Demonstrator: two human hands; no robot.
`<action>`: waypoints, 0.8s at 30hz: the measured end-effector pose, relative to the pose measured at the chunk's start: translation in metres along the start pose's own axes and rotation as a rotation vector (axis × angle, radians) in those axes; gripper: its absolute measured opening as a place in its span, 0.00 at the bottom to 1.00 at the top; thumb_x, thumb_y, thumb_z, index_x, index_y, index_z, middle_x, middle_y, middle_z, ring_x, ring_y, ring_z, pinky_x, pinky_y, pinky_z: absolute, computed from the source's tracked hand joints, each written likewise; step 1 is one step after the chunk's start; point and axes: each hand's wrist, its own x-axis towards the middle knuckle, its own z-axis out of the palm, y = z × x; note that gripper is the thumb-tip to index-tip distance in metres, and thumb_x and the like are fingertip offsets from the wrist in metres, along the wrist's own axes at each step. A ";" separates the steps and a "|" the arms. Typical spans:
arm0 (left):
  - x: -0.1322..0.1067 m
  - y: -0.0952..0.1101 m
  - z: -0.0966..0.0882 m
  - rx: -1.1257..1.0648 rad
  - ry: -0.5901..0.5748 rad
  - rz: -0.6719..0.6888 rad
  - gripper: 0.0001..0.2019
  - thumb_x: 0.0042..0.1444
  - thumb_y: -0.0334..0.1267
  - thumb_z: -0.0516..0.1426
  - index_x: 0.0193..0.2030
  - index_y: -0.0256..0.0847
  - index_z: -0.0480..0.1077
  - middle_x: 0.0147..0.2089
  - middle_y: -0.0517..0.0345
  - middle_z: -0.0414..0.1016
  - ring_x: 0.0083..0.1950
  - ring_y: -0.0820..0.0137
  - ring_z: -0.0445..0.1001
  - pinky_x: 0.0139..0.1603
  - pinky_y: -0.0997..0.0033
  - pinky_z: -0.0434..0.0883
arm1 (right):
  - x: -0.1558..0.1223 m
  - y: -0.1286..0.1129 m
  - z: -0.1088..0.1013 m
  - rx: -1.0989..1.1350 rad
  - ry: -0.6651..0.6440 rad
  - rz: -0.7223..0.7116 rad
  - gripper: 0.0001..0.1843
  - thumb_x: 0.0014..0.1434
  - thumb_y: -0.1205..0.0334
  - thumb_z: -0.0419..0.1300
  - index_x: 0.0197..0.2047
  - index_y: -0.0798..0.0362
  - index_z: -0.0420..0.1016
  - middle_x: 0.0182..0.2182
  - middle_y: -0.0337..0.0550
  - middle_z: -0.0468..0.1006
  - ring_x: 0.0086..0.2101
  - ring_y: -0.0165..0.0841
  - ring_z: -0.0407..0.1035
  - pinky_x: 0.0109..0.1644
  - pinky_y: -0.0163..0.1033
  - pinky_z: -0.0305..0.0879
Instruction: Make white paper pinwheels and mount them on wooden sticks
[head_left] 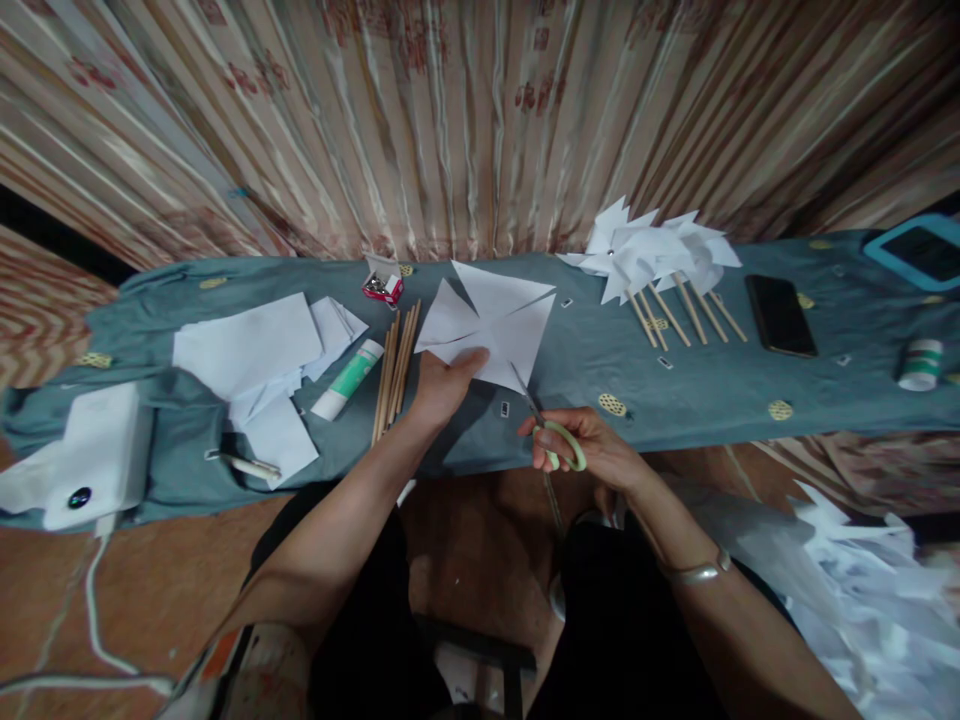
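A square white sheet of paper [510, 325] has slits running from its corners toward the middle. My left hand [450, 382] grips its near left edge, thumb on top. My right hand [574, 440] has its fingers in the handles of light green scissors [574, 452], whose blades point up and left at the sheet's near right corner. Left of the sheet lie several wooden sticks [396, 365], then a green and white glue stick [348, 380]. Behind them stands a small red box [382, 285] with shiny metal pins.
Several paper pinwheels on sticks [652, 255] lie at the back right, near a black phone [780, 315]. White papers [247, 345], a pen [251, 466] and a white device [105, 450] with a cable are left. A bag of paper pieces [862, 580] sits low right.
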 end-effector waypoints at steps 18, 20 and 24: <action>0.000 -0.012 0.004 -0.138 -0.146 0.032 0.20 0.41 0.44 0.67 0.41 0.38 0.76 0.39 0.51 0.81 0.49 0.57 0.78 0.58 0.57 0.69 | 0.001 -0.001 0.002 0.058 0.025 0.022 0.25 0.46 0.41 0.70 0.35 0.55 0.78 0.22 0.37 0.76 0.21 0.24 0.67 0.25 0.31 0.63; 0.001 -0.012 0.003 -0.126 -0.135 0.025 0.20 0.41 0.44 0.67 0.41 0.37 0.77 0.39 0.50 0.81 0.49 0.57 0.78 0.57 0.57 0.70 | 0.002 0.001 0.002 0.064 0.030 0.015 0.25 0.45 0.41 0.70 0.35 0.55 0.78 0.21 0.37 0.76 0.21 0.25 0.67 0.24 0.31 0.62; 0.002 -0.012 0.003 -0.127 -0.113 0.023 0.20 0.40 0.44 0.68 0.41 0.38 0.77 0.39 0.50 0.81 0.50 0.57 0.78 0.57 0.58 0.70 | 0.003 0.002 0.002 0.063 0.038 0.016 0.25 0.45 0.41 0.70 0.35 0.55 0.78 0.21 0.36 0.75 0.20 0.25 0.67 0.24 0.31 0.62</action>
